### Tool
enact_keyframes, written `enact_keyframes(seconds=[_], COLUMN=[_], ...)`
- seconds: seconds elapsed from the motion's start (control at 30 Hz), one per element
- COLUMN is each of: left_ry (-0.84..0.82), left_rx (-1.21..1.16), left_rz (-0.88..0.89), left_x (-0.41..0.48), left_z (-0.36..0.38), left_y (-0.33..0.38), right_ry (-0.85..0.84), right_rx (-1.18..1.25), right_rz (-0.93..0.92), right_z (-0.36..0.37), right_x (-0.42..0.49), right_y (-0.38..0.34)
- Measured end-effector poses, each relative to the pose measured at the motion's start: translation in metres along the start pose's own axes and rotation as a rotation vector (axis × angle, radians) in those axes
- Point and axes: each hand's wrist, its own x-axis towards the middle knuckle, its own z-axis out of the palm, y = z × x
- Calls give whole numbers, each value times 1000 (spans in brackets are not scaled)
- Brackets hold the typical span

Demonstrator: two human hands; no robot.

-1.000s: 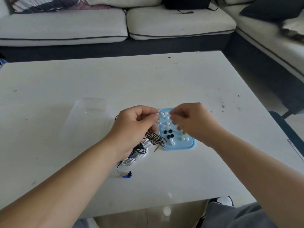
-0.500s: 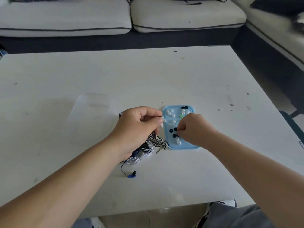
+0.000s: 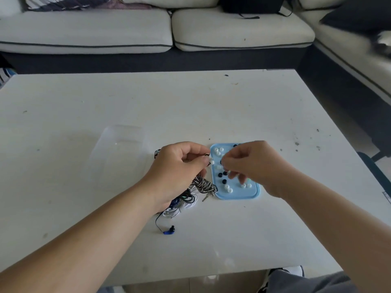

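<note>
Earbud: the earbud (image 3: 211, 162) is held just left of the blue tray (image 3: 239, 197), above the table (image 3: 211, 106), its white end poking out.
Change: half a second ago the right hand (image 3: 254, 166) was down among the ear tips (image 3: 229, 189). It has now lifted and drawn near the earbud, still apart from it.
Meaning: I judge a tip was just picked and fitting comes next.
Left hand: the left hand (image 3: 179, 166) has its fingers curled, thumb and forefinger pinching the earbud. The striped cable (image 3: 203, 185) trails below.
Right hand: fingers bunched and blurred over the tray. I cannot tell if they hold a tip.
Around: a clear lid (image 3: 122, 149) lies further left.
</note>
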Motion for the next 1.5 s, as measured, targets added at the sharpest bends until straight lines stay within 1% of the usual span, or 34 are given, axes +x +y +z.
enact_keyframes(seconds=[0.03,0.1,0.2,0.47,0.57,0.7,0.93,1.17,1.37,1.5], left_ry=[0,9,40,59,63,80,95,65,90,113], left_rx=[-4,-10,-8,-41,-52,-10,-6,-54,-91,-124], left_rz=[10,28,56,113,122,131,132,141,131,144], left_x=[0,0,0,1,1,0,-1,-2,-2,-1], left_z=[0,1,0,-4,-4,-4,-3,-3,-3,-3], left_y=[0,2,5,7,8,9,9,13,11,8], right_ry=[-62,-172,-235,-286,-280,-274,-240,-276,-312,-251], right_rx=[197,458,616,702,738,779,778,779,803,778], right_rz=[18,38,35,1,6,5,-64,-129,-187,-212], right_z=[0,2,6,9,11,17,20,16,18,24], right_x=[-5,-11,-12,-9,-9,-5,-2,0,-2,-5], right_y=[-6,-13,-16,-17,-16,-12,-11,-12,-14,-15])
